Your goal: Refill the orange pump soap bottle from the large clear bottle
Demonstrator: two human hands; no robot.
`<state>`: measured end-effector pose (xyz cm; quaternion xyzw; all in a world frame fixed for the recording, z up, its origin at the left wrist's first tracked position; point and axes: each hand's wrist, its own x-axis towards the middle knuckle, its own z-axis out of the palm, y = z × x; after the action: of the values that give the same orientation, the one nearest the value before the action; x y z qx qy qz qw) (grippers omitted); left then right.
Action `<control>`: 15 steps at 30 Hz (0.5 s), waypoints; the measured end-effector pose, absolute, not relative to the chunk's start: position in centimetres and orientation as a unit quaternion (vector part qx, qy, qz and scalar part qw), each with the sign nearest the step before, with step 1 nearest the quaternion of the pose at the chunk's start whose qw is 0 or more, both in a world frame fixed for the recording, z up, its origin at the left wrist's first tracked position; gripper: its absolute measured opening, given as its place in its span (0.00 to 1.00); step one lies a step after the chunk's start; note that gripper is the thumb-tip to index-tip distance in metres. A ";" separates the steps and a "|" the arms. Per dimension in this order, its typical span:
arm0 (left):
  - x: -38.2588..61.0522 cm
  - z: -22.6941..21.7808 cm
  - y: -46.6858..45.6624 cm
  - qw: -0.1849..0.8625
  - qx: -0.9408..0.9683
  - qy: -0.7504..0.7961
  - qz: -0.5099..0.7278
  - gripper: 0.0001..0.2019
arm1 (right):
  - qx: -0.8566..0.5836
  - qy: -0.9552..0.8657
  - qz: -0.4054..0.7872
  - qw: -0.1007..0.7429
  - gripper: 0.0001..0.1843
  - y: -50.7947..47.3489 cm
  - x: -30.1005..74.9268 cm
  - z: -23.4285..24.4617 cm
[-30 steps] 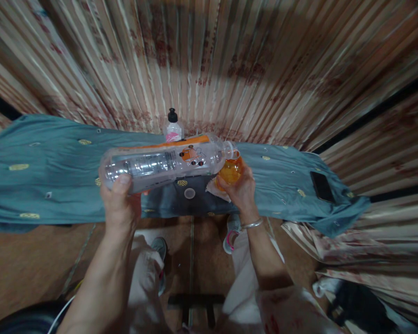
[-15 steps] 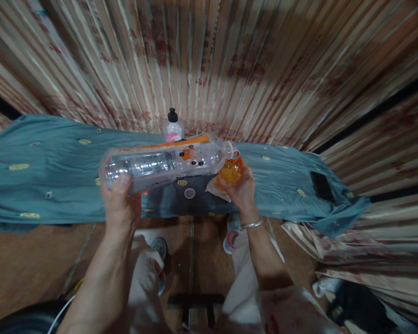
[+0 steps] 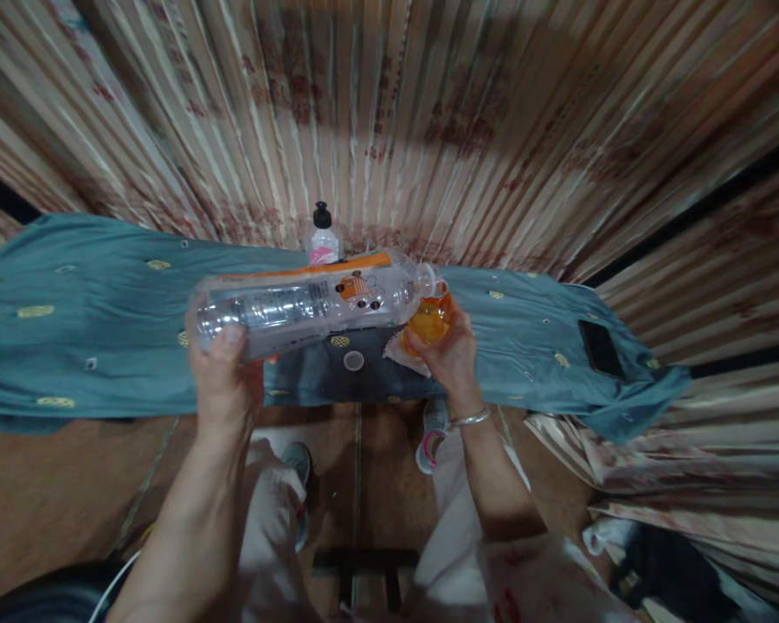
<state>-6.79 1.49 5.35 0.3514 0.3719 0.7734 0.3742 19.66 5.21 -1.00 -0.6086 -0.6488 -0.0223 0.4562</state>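
My left hand [image 3: 227, 372] is wrapped round the base end of a large clear plastic bottle [image 3: 299, 307] with an orange-marked label. The bottle lies nearly level in the air, its open neck pointing right. At that neck, my right hand [image 3: 451, 350] grips a small orange see-through container [image 3: 429, 320]. The bottle's mouth is at the container's top; whether they touch I cannot tell. Beneath the container a pale cloth [image 3: 403, 353] shows in part. A round whitish cap [image 3: 353, 360] lies on the table below the bottle.
A bottle with a black top [image 3: 323, 229] stands at the back, partly hidden by the large bottle. A dark phone [image 3: 601, 348] rests at the right on the blue-green tablecloth [image 3: 123, 337]. Behind the table hangs a pleated curtain [image 3: 363, 112].
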 end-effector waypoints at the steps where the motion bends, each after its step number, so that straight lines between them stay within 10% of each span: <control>1: -6.8 5.3 1.5 0.374 0.352 0.376 0.771 0.35 | -0.609 -0.650 -0.021 0.454 0.40 5.2 19.7 -1.0; 15: -6.6 5.6 1.4 0.375 0.355 0.365 0.774 0.35 | -0.612 -0.650 -0.014 0.449 0.39 5.1 19.5 -0.8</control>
<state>-6.56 1.39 5.64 0.3551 0.3653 0.7743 0.3753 19.50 5.12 -0.81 -0.6124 -0.6504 -0.0135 0.4491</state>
